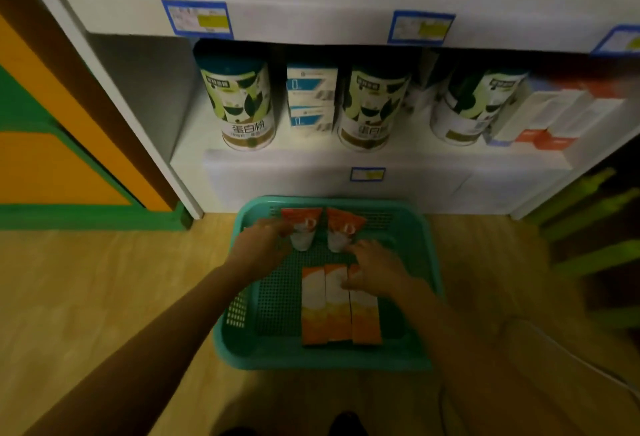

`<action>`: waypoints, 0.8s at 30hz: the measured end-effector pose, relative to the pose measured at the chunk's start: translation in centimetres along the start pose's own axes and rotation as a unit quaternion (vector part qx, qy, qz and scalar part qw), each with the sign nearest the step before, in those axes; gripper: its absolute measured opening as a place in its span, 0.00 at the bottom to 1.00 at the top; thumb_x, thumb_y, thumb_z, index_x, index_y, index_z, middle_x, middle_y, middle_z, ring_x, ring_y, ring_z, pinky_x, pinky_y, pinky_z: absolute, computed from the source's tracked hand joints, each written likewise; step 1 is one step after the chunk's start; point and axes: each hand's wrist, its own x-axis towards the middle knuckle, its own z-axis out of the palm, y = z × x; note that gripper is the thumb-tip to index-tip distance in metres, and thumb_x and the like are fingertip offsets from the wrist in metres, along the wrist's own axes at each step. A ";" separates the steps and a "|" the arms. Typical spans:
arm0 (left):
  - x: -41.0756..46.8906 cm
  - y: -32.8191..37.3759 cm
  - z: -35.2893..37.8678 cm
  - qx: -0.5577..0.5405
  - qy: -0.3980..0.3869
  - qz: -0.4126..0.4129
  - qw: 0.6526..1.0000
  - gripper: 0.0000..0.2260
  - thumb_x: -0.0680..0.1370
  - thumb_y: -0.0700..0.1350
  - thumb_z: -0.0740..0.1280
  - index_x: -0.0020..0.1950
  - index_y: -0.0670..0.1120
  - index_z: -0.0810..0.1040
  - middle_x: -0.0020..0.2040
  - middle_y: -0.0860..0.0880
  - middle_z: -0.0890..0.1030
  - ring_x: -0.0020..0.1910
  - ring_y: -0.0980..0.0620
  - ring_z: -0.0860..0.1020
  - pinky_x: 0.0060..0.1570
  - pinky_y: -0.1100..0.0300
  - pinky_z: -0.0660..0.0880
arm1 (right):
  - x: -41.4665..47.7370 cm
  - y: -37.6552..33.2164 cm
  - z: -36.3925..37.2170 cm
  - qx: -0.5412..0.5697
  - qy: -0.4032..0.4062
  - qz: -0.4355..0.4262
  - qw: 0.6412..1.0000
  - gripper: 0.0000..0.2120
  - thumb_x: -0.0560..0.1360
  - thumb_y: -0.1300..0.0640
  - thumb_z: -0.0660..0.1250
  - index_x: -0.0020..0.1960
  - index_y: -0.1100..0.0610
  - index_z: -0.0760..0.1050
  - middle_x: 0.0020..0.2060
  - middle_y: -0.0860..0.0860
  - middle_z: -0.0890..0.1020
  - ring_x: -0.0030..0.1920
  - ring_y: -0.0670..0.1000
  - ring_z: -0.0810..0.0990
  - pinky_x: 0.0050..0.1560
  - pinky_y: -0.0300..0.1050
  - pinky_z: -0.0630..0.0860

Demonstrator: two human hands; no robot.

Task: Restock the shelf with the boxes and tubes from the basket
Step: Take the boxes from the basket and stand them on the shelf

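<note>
A teal plastic basket [242, 349] sits on the wooden floor in front of the white shelf [311, 172]. Two orange-and-white tubes lie at its far end, the left tube [304, 227] and the right tube [341, 229], caps toward me. Three orange-and-white boxes [334, 311] lie side by side in the middle. My left hand [261, 243] reaches in, its fingertips touching the left tube's edge without closing round it. My right hand [375, 271] hovers with spread fingers over the far end of the boxes, its fingertips next to the right tube's cap.
The bottom shelf holds three green-and-white cans [242, 106], stacked blue-and-white boxes [311, 101] and white-and-red boxes [550, 117] at the right. Blue price tags [197, 18] line the shelf edges. An orange-and-green panel [52, 158] stands at the left and green slats [595, 227] at the right.
</note>
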 end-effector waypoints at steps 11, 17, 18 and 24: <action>-0.7 -1.7 5.1 0.071 -0.111 -0.030 0.991 0.18 0.76 0.50 0.62 0.64 0.45 0.70 0.65 0.45 0.72 0.64 0.47 0.71 0.59 0.52 0.72 | 3.7 -1.3 4.3 -0.132 -0.097 -0.018 0.986 0.46 0.62 0.43 0.75 0.72 0.57 0.58 0.72 0.56 0.63 0.73 0.57 0.58 0.74 0.54 0.48; -0.8 -1.6 5.4 0.068 -0.123 -0.050 0.989 0.18 0.77 0.50 0.62 0.64 0.44 0.70 0.65 0.45 0.72 0.65 0.47 0.70 0.60 0.52 0.71 | 3.8 -2.1 4.5 -0.206 -0.101 -0.006 0.973 0.48 0.62 0.42 0.75 0.73 0.60 0.57 0.73 0.59 0.60 0.75 0.58 0.53 0.74 0.59 0.38; -0.7 -1.5 5.5 0.068 -0.124 -0.050 0.989 0.18 0.77 0.50 0.62 0.64 0.44 0.70 0.65 0.45 0.72 0.65 0.47 0.70 0.61 0.52 0.71 | 3.8 -2.1 4.4 -0.214 -0.104 -0.007 0.971 0.48 0.62 0.42 0.75 0.73 0.60 0.58 0.74 0.60 0.59 0.75 0.59 0.52 0.73 0.60 0.37; -0.1 -0.8 6.2 0.061 -0.138 -0.043 0.988 0.17 0.78 0.48 0.60 0.65 0.44 0.70 0.65 0.44 0.72 0.65 0.46 0.70 0.62 0.50 0.72 | 3.3 -1.8 2.3 -0.171 -0.082 -0.021 0.982 0.37 0.65 0.43 0.73 0.68 0.57 0.66 0.72 0.57 0.65 0.74 0.57 0.57 0.74 0.60 0.38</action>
